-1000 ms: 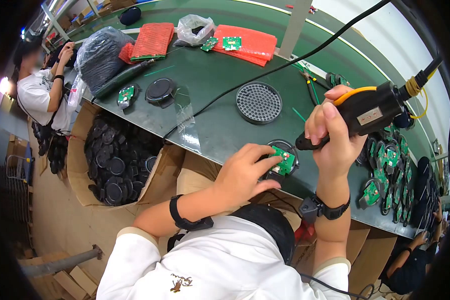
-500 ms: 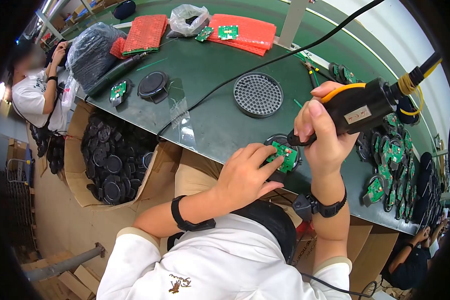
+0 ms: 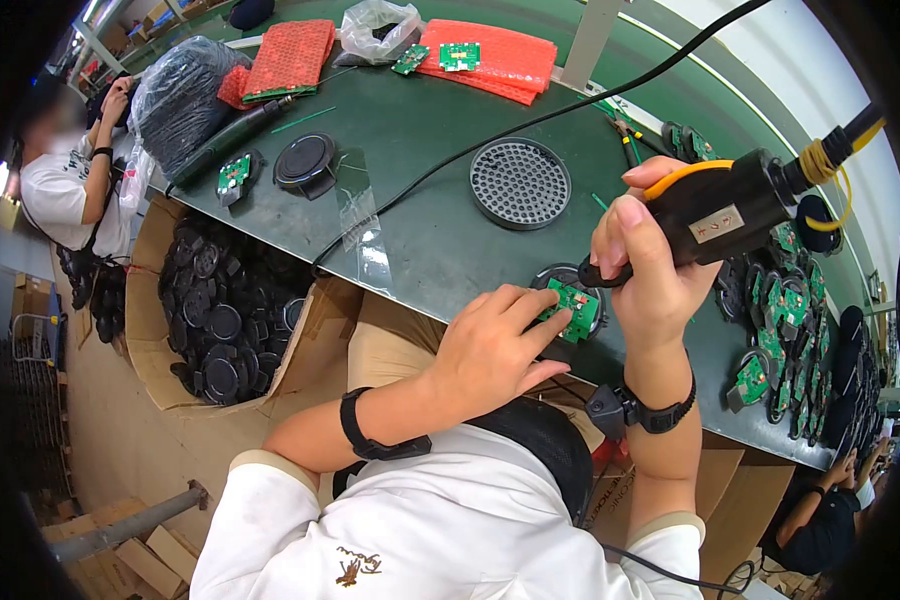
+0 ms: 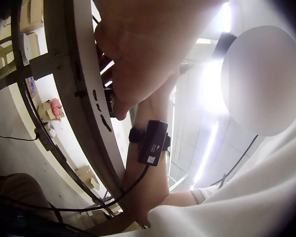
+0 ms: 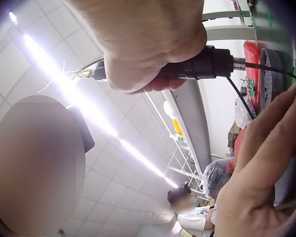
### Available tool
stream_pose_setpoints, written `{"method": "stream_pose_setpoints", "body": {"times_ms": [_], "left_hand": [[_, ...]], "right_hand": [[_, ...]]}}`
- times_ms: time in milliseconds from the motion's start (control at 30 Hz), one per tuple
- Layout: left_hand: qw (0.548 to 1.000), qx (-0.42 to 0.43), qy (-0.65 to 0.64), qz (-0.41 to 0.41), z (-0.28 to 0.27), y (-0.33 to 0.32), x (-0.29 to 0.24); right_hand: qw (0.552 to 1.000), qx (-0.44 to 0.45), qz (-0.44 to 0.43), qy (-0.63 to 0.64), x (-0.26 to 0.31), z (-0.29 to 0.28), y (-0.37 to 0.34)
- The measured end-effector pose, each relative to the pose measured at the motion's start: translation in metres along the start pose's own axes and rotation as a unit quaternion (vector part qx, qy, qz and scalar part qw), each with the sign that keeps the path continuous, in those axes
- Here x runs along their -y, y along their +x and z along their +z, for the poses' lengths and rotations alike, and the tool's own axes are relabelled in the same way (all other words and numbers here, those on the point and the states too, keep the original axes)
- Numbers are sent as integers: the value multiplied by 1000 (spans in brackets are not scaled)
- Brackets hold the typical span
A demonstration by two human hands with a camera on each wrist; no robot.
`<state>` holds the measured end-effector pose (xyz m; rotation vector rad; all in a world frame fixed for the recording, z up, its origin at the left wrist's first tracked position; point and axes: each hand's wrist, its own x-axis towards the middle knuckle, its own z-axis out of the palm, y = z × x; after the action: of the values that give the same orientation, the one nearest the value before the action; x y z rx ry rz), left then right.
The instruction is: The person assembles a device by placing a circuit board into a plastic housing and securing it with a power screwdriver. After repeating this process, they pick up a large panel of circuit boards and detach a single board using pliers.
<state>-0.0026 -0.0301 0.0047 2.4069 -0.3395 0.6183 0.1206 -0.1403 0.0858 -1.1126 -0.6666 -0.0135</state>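
A green circuit board lies on a round black plastic housing near the table's front edge. The fingertips of my left hand press on the board from the left, with the thumb stretched out along the near side. My right hand grips a black electric screwdriver, its cable running off to the upper right. In the right wrist view, the thin bit of the screwdriver reaches down to the board beside the left fingers. The left wrist view shows mostly my forearm and the table's underside.
A round perforated tray stands beyond the board. Many boards on housings are heaped at the right, near pliers. A carton of black housings stands at left below the table. A black cable crosses the tabletop.
The screwdriver and my right hand have shifted slightly left over the board. My left hand keeps its place on the board, and the head view has tilted a little.
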Motion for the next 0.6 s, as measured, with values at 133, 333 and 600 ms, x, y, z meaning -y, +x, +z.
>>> {"method": "stream_pose_setpoints", "body": {"times_ms": [133,333,600], "left_hand": [[1000,8,0,-6,-1,0,0],[1000,14,-1,-14,-2,0,-1],[1000,22,2,-8,-4,2,-1]], "right_hand": [[1000,9,-3,-1,-2,-2,0],[995,35,-10,-90,0,5,2],[996,33,-26,-85,-6,6,1]]}}
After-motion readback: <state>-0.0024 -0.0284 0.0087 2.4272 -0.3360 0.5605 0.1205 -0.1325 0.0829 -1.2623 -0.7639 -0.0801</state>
